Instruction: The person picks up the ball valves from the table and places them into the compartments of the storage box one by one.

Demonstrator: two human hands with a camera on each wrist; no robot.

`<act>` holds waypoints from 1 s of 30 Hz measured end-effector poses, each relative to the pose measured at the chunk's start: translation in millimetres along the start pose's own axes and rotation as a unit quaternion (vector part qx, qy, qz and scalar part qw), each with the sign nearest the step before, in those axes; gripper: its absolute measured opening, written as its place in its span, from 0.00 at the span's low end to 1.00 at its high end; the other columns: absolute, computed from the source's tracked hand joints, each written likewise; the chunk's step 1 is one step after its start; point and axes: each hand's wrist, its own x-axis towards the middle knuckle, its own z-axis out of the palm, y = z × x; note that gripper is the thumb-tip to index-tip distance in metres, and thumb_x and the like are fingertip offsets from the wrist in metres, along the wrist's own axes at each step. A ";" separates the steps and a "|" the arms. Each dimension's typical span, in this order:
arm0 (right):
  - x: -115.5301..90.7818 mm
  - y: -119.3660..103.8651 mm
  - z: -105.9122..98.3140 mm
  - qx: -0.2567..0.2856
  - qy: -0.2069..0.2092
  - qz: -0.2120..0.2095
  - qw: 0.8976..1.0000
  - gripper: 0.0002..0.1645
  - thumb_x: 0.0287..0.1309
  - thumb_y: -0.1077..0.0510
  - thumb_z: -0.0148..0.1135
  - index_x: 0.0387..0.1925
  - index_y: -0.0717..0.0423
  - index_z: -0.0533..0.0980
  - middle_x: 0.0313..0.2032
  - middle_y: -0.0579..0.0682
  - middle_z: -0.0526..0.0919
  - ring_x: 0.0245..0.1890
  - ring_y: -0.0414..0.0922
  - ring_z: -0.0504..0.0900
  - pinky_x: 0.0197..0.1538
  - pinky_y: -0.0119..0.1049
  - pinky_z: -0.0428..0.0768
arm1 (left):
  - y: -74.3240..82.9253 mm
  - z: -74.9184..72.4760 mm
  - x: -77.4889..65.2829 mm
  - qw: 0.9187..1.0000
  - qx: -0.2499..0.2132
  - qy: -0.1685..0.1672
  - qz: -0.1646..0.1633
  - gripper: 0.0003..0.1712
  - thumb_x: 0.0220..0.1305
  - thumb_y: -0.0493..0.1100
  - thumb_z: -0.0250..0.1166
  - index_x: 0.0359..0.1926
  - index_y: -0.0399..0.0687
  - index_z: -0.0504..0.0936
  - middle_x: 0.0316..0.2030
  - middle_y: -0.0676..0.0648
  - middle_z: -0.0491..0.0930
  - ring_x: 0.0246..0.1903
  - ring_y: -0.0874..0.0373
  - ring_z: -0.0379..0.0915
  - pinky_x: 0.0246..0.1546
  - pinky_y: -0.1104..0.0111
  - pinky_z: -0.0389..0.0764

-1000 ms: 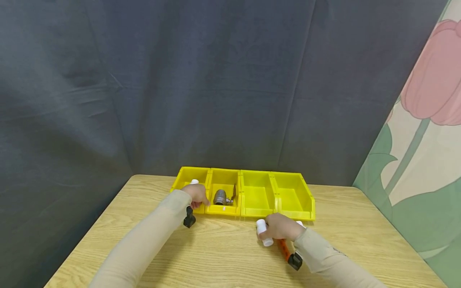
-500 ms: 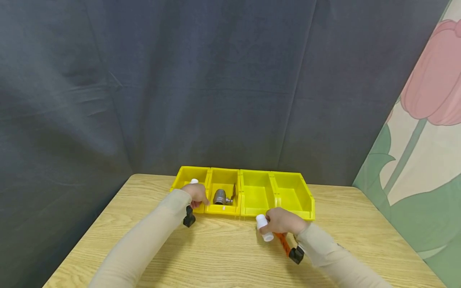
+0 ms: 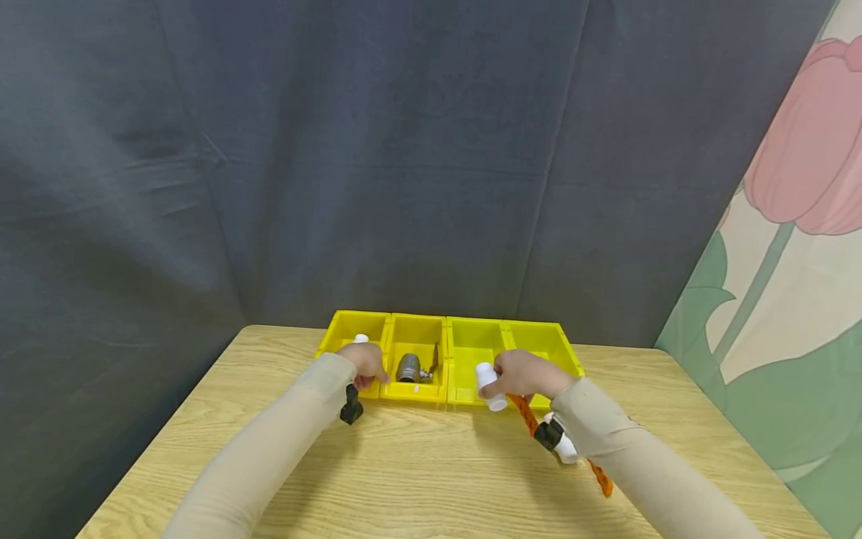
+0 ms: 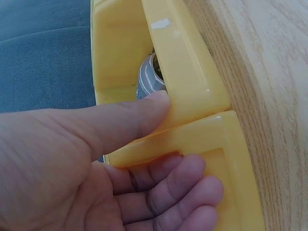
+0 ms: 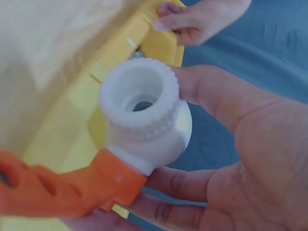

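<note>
My right hand (image 3: 528,374) holds a white plastic ball valve (image 5: 149,115) with an orange handle (image 5: 62,187). Its thumb lies on one side of the white body and fingers on the other. In the head view the valve overlaps the front of the third yellow bin (image 3: 471,352). My left hand (image 3: 367,361) grips the wall between the two leftmost bins, thumb on one side and curled fingers on the other. A metal valve (image 3: 408,368) lies in the second bin. In the first, a white piece (image 3: 361,339) shows past the left hand, mostly hidden.
Another white valve with an orange handle (image 3: 599,479) lies on the wooden table (image 3: 404,471) under the right forearm, partly covered. The fourth bin (image 3: 548,340) stands at the row's right end. A dark curtain (image 3: 404,165) hangs behind the table.
My right hand has lifted the white ball valve from the table, up and forward to the third bin. The other orange-handled valve now shows beneath the forearm. The left hand stays in place.
</note>
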 end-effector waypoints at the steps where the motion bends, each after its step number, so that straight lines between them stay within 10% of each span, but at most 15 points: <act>1: 1.9 -1.8 -4.4 -0.002 -0.001 0.000 1.000 0.18 0.53 0.46 0.70 0.31 0.56 0.77 0.27 0.51 0.80 0.16 0.42 0.70 0.23 0.35 0.76 | -0.6 0.0 0.4 1.000 0.000 0.000 0.000 0.17 0.61 0.49 0.68 0.23 0.41 0.80 0.15 0.48 0.70 0.15 0.58 0.65 0.18 0.72 0.70; 16: 33.3 -19.5 -66.4 0.023 -0.007 0.013 1.000 0.20 0.56 0.44 0.67 0.35 0.58 0.80 0.33 0.51 0.82 0.30 0.46 0.80 0.38 0.41 0.83 | 2.7 -0.5 -6.5 1.000 0.004 0.002 -0.007 0.18 0.61 0.49 0.68 0.23 0.40 0.80 0.16 0.48 0.70 0.16 0.58 0.66 0.17 0.72 0.70; 30: 79.4 -22.5 -66.1 -0.001 0.019 0.041 0.999 0.22 0.52 0.45 0.68 0.36 0.60 0.80 0.34 0.54 0.81 0.31 0.51 0.81 0.32 0.37 0.81 | 1.2 0.9 -6.5 1.000 0.005 0.003 -0.003 0.17 0.61 0.48 0.68 0.23 0.40 0.80 0.16 0.48 0.70 0.16 0.57 0.67 0.17 0.72 0.71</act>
